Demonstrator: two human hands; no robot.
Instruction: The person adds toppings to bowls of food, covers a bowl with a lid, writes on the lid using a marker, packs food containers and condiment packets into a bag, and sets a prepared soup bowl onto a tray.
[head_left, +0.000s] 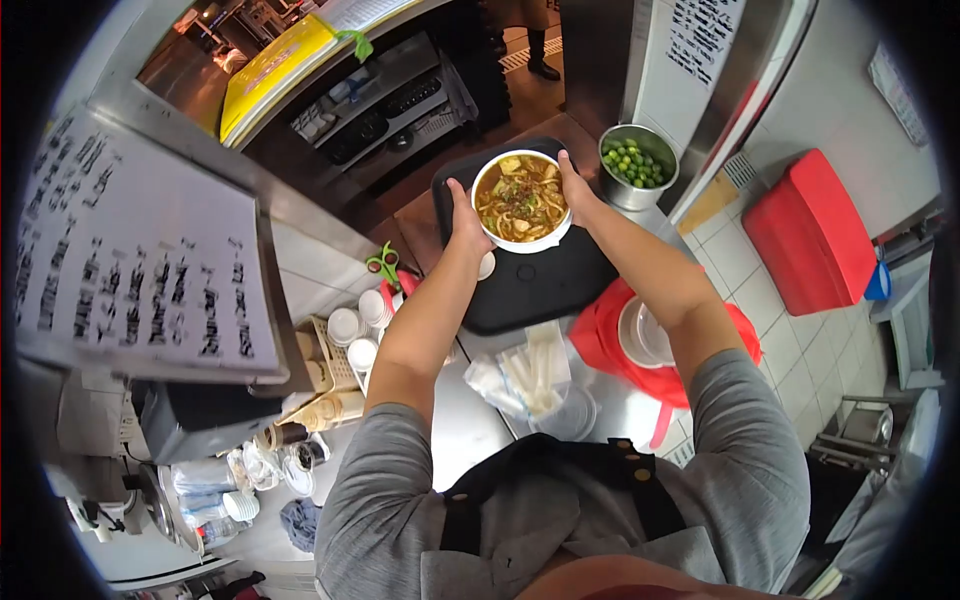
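Observation:
A white bowl of noodle soup (521,198) with brown broth and toppings is held between my two hands. My left hand (466,218) grips its left side, thumb up by the rim. On the opposite side, my right hand (576,190) is closed on the bowl in the same way. Beneath them lies a black tray (540,290); whether the bowl touches it cannot be made out. A small round white item (486,266) sits by my left wrist, partly hidden.
Green limes fill a metal pot (640,168) right of the tray. Green-handled scissors (383,263) and white-lidded cups (347,326) stand left. A red bag (610,335) with white containers and plastic packets (530,375) lie nearer me. A red bin (810,235) stands at right.

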